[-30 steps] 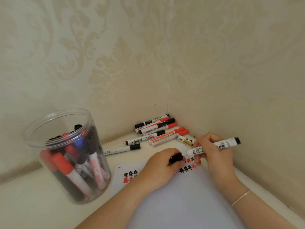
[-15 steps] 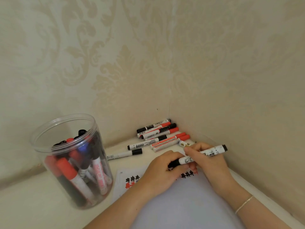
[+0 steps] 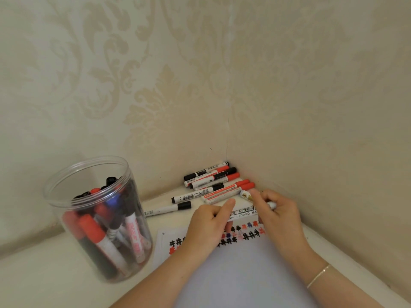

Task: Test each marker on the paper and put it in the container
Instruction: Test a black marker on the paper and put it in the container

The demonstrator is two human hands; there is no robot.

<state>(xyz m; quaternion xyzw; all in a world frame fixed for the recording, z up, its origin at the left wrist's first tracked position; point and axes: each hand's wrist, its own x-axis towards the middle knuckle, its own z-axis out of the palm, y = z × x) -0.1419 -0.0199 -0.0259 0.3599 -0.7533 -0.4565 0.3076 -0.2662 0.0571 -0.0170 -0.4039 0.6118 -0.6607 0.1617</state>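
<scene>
A white whiteboard marker lies level between my hands, just above the sheet of paper. My left hand grips its left, capped end, which is hidden in the fist. My right hand holds its right end. The paper carries rows of black, red and blue test marks. A clear plastic jar with several red, black and blue markers stands upright at the left.
Several loose red- and black-capped markers lie in the wall corner beyond my hands, and one more black-capped marker lies beside the jar. A small white and gold marker sits by my right fingers. Walls close in behind and to the right.
The black cap held by my left hand has been pushed onto the marker. The marker has swung from a slant to level, and both hands now close over its ends.
</scene>
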